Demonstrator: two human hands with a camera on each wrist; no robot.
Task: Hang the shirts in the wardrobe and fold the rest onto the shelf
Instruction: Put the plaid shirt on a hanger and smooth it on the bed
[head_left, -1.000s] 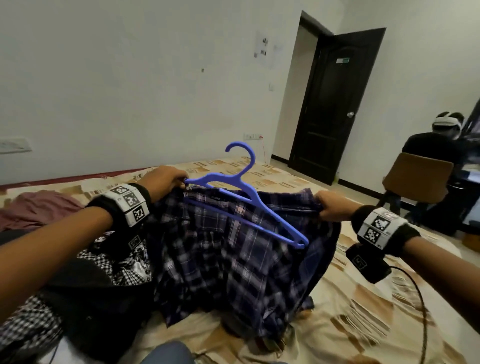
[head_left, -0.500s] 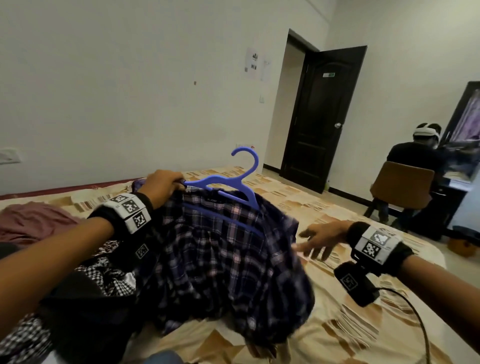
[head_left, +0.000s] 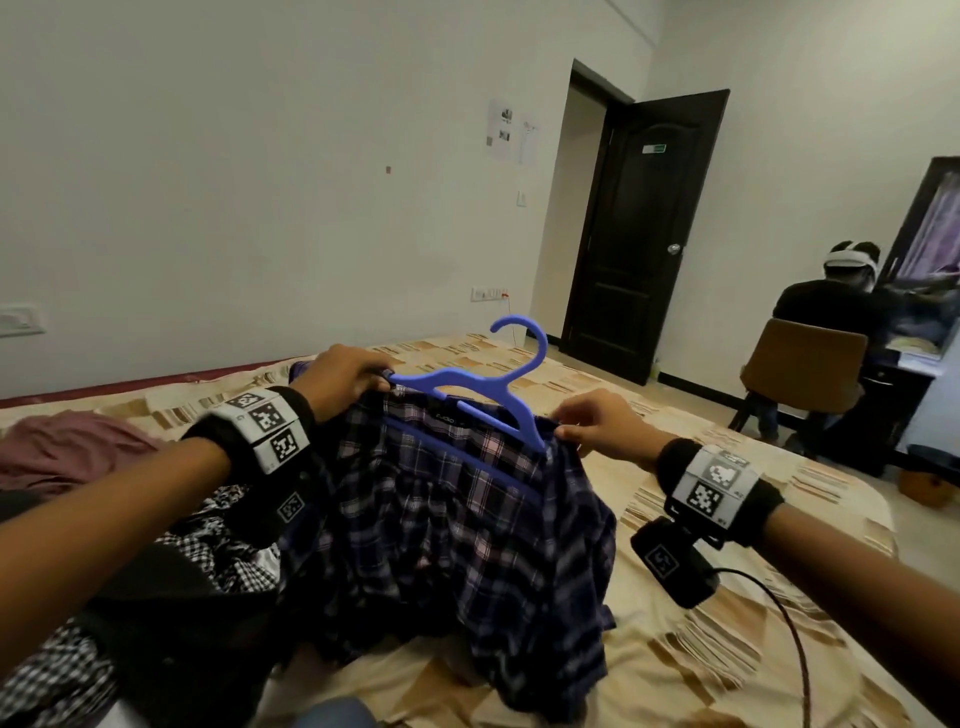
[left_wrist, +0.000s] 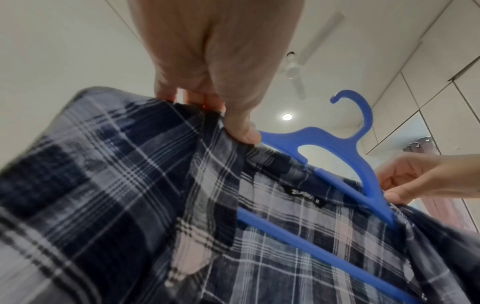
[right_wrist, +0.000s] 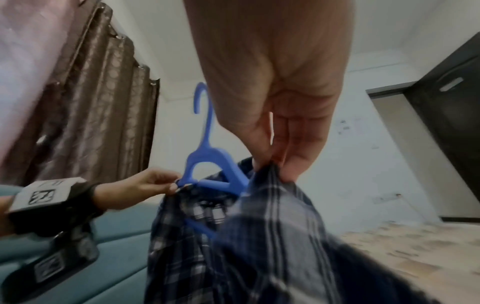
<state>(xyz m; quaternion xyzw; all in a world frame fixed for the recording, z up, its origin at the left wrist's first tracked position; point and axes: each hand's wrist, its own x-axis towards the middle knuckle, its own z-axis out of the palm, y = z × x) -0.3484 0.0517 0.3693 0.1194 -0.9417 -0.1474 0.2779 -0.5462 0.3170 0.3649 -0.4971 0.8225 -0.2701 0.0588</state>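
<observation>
A dark blue plaid shirt (head_left: 447, 525) hangs over the bed on a blue plastic hanger (head_left: 483, 384), hook up. My left hand (head_left: 343, 379) grips the shirt's left shoulder together with the hanger's left arm; the left wrist view shows its fingers pinching the cloth (left_wrist: 223, 115) beside the hanger (left_wrist: 337, 144). My right hand (head_left: 592, 421) pinches the shirt's right shoulder at the hanger's right end. In the right wrist view its fingertips (right_wrist: 280, 162) hold the plaid fabric (right_wrist: 272, 226) next to the hanger (right_wrist: 207, 164). The shirt's lower part lies bunched on the bed.
A bed (head_left: 701, 649) with a tan patterned sheet lies under the shirt. A maroon garment (head_left: 72, 441) and a black-and-white checked one (head_left: 57, 670) lie at the left. A dark door (head_left: 639, 234) stands open beyond; a person sits on a chair (head_left: 805, 364) at the right.
My right hand let go of the shirt, opened briefly, then came back and pinched the right shoulder over the hanger's end. The left hand kept its hold.
</observation>
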